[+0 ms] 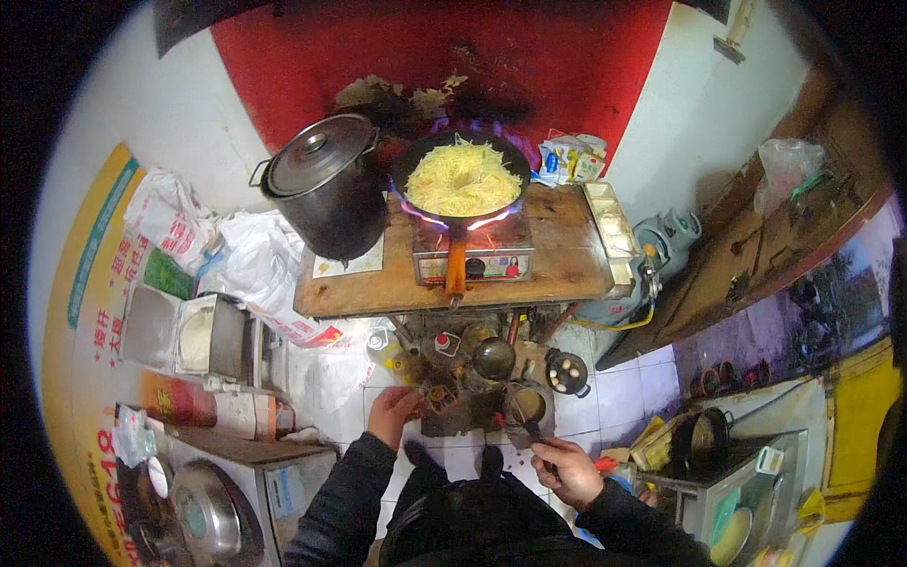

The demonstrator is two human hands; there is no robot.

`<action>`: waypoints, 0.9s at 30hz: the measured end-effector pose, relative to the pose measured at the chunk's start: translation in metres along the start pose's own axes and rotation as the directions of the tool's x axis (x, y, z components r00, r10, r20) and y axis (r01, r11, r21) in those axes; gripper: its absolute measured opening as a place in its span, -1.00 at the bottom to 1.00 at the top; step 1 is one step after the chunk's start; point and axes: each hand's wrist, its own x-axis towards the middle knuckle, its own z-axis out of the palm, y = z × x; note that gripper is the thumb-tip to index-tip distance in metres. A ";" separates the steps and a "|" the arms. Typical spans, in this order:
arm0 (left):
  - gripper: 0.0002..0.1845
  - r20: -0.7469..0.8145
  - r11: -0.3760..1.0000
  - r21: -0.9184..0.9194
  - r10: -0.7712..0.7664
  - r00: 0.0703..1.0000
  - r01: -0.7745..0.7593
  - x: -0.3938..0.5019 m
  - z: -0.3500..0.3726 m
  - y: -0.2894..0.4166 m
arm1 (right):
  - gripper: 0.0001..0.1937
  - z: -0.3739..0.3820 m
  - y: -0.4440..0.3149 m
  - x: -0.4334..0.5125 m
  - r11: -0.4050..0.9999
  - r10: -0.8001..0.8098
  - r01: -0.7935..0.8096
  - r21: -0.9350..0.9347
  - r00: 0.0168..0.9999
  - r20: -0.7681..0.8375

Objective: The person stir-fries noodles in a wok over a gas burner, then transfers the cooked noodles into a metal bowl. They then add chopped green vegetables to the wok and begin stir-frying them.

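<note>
A dark wok heaped with pale yellow shreds, perhaps potato, sits on a lit gas stove, flames around its underside. Its wooden handle points towards me. My left hand is in the air below the table, fingers bent and blurred; whether it holds anything is unclear. My right hand is closed on the dark handle of a utensil, whose far part reaches over a round pot on a low surface. Neither hand touches the wok.
The stove stands on a wooden table beside a tall lidded stockpot. Right of it are a divided seasoning tray and gas cylinder. A small pan with eggs lies low down; metal basins are at lower left.
</note>
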 end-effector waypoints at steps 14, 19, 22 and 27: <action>-0.73 0.530 0.894 -0.257 -0.188 0.827 0.368 0.145 0.112 0.134 | -0.79 0.064 0.015 0.005 0.957 -0.126 0.205 0.207 0.931 -0.342; -0.82 0.463 0.935 -0.141 -0.228 0.856 0.326 0.164 0.127 0.143 | -0.78 0.054 0.015 0.014 0.944 -0.132 0.228 0.240 0.924 -0.360; -0.85 0.399 0.945 -0.149 -0.213 0.892 0.292 0.171 0.131 0.146 | -0.78 0.041 0.006 0.027 0.939 -0.126 0.219 0.266 0.937 -0.327; -0.85 0.322 0.964 0.033 -0.260 0.911 0.264 0.181 0.140 0.163 | -0.77 0.019 -0.018 0.046 0.955 -0.097 0.180 0.235 0.941 -0.325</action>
